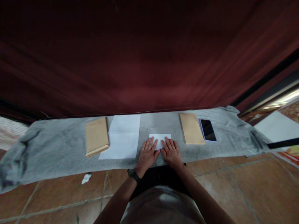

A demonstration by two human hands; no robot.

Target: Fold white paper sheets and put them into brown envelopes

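Note:
A small white piece of paper (160,136), which looks folded, lies on the grey cloth in front of me. My left hand (147,153) rests flat on its left side with fingers stretched out. On the right side my right hand (171,153) also lies flat, fingers spread, and the two thumbs nearly meet at the paper's near edge. Part of the paper is hidden under the fingers. Just left of my left hand, larger white paper sheets (123,137) lie with a crease across them.
Brown envelopes (96,135) lie at the left, overlapping the white sheets. To the right are another brown envelope stack (192,128) and a phone (208,130). Grey cloth (63,143) covers the narrow surface, with a dark red curtain-like wall (149,68) behind. A white scrap (86,178) is on the tiled floor.

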